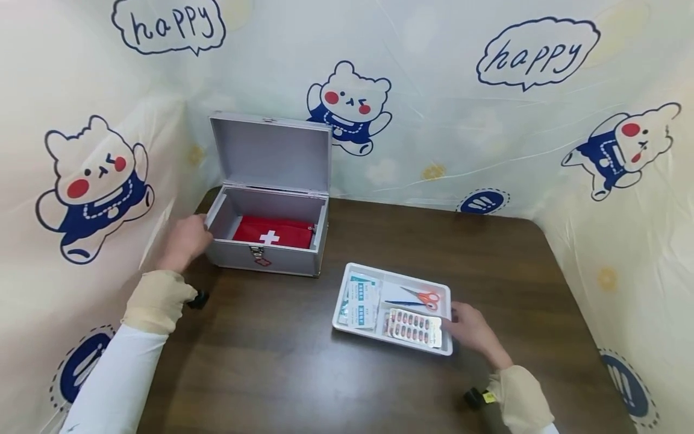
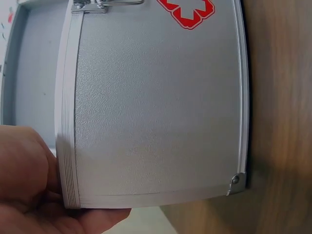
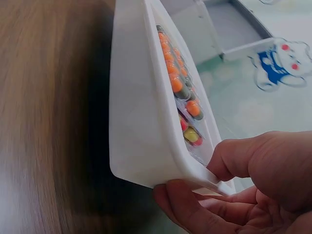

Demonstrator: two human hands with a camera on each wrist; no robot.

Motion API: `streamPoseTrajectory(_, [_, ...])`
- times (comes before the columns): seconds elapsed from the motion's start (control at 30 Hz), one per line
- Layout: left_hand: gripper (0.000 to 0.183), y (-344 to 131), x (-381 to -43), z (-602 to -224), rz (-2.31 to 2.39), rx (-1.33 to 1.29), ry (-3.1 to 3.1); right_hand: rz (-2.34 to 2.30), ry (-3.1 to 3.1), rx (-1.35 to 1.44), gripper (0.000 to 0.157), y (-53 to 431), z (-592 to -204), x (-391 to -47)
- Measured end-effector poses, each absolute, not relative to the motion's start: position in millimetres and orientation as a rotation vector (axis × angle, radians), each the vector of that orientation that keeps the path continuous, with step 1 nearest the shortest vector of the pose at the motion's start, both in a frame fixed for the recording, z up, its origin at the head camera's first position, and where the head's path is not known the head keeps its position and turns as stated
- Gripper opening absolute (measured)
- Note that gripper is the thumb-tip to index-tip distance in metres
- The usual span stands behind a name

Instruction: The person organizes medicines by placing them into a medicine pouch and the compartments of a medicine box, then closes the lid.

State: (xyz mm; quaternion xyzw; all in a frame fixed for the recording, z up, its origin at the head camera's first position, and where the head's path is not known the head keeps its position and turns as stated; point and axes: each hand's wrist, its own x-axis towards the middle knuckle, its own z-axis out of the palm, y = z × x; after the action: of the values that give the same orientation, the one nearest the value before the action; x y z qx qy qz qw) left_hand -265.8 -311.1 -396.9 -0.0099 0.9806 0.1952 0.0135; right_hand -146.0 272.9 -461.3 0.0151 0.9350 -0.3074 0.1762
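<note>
On the left stands a silver first-aid box (image 1: pixel 228 255), its lid (image 1: pixel 271 154) raised. My left hand (image 1: pixel 187 238) grips the top edge of its left side wall; in the left wrist view the fingers lie around that corner. A red pouch with a white cross (image 1: pixel 246 231) lies inside the box. My right hand (image 1: pixel 474 330) pinches the right end of a white divided tray (image 3: pixel 134 97), thumb over the rim and fingers underneath. The tray holds blister packs of capsules (image 1: pixel 414 327), orange-handled scissors (image 1: pixel 431 298), a slim blue tool (image 1: pixel 401 302) and flat white-and-blue packets (image 1: pixel 362 301).
Everything is on a brown wooden table (image 1: pixel 260 361). A patterned cloth (image 1: pixel 434 132) with cartoon bears hangs behind and along both sides, close to the box. A metal latch (image 1: pixel 257 252) sits on the box front.
</note>
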Motion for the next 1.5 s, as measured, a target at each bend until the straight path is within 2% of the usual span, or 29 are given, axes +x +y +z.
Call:
streamPoseTrajectory(0.17, [0.010, -287.1, -248.6, -396.6, 0.667, 0.068, 3.025, -0.855, 2.633, 0.097, 0.046, 311.2, -438.5, -132.0])
streamPoseTrajectory(0.4, [0.020, -242.5, -219.9, -396.1, 0.805, 0.209, 2.896, -0.851, 2.665, 0.092, 0.044, 358.6, -401.3, -118.8])
streamPoseTrajectory(0.57, [0.025, -203.4, -195.8, -400.3, 0.880, 0.346, 2.893, -0.869, 2.666, 0.092, 0.047, 375.3, -378.5, -117.4])
streamPoseTrajectory(0.8, [0.018, -154.6, -171.3, -408.9, 0.889, 0.455, 2.935, -0.941, 2.753, -0.065, 0.036, 390.3, -360.4, -124.7])
streamPoseTrajectory(1.0, [0.033, -123.3, -160.2, -410.0, 0.977, 0.427, 2.807, -0.995, 2.648, -0.080, 0.041, 380.5, -338.6, -138.4])
streamPoseTrajectory(1.13, [0.034, -110.4, -156.5, -408.9, 0.999, 0.431, 2.810, -0.917, 2.636, -0.085, 0.044, 361.8, -329.6, -151.1])
streamPoseTrajectory(1.5, [0.048, -103.7, -149.0, -410.5, 1.000, 0.286, 2.784, -0.962, 2.567, -0.191, 0.045, 317.4, -335.5, -171.2])
